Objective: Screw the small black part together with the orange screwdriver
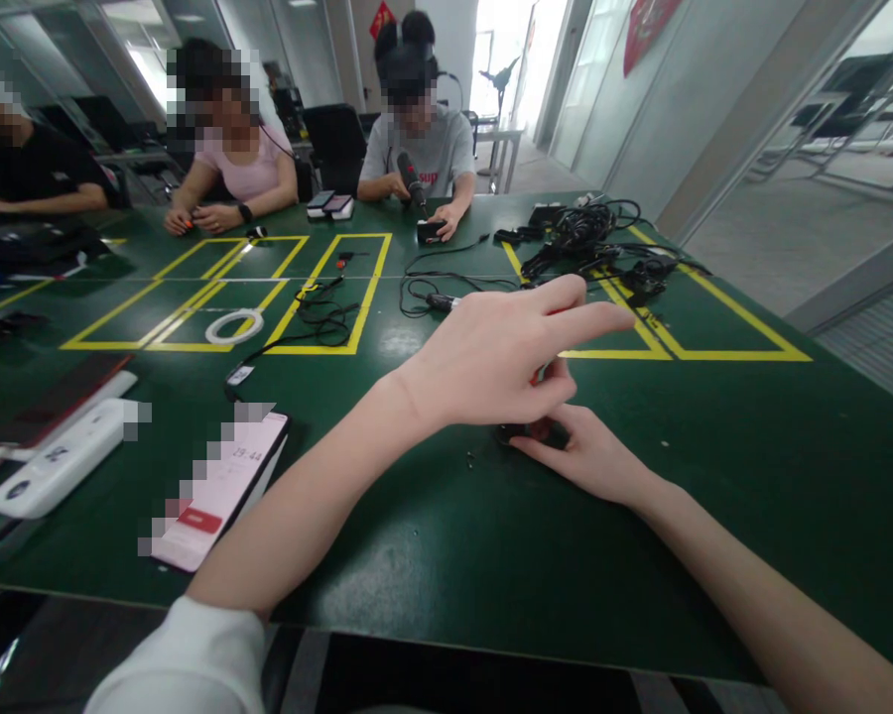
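Observation:
My left hand (pixel 502 347) reaches across the table, above my right hand. Two of its fingers stretch out to the right, while the lower ones curl inward. A bit of red-orange shows between the curled fingers, but most of it is hidden. On the tabletop my right hand (pixel 591 451) is closed around a small dark object (pixel 517 432), held between thumb and fingers. My left hand covers part of that object, so its kind does not show. Tiny dark pieces, perhaps screws (pixel 470 459), lie just left of my right hand.
A phone (pixel 227 486) and a white power strip (pixel 60 456) lie at left. A white ring (pixel 234 326) and thin black cables (pixel 327 317) sit beyond. Tangled black cables (pixel 580 238) are heaped at back right. Across the green table (pixel 417 575), a co-worker holds a power screwdriver (pixel 411 178).

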The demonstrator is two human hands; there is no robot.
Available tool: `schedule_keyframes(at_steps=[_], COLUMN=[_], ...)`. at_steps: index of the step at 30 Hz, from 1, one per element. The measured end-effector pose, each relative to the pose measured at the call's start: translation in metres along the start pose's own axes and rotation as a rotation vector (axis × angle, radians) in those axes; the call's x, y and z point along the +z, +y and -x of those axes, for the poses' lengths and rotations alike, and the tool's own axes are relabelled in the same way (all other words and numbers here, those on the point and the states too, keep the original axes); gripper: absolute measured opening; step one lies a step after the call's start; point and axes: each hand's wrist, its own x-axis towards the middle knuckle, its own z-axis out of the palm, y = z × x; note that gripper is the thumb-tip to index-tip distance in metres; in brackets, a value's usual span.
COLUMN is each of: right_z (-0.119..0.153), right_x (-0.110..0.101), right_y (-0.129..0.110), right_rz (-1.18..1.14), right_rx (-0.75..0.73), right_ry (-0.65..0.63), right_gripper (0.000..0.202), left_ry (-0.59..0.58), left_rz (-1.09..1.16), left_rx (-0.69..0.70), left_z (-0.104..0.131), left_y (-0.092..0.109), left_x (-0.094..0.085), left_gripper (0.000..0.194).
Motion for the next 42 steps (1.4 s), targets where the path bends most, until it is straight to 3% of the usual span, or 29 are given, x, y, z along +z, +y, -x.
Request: schedule_keyframes(at_steps=[22,35,42], right_z=[0.0008,-0.0004,0.0003], right_x=[0.0011,0.0014,0.0006], right_y=[0.0014,0.0013,0.0010], right_rz=[0.004,-0.018,-0.003], right_rx=[0.003,0.011,0.004], right_ry=[0.001,-0.009,-0.007], right_gripper=[0.015,0.014,0.015], left_ry=[0.022,0.029,0.030], left_rz=[0.050,0.057,0.068], left_rx=[0.015,-0.055,-0.011], left_z=[0.0008,0.0020,0.0020], left_y=[-0.0019,-0.0003,-0.0008], left_x=[-0.0024,-0.0035,-0.0031], left_gripper=[0.048,0.049,0.045])
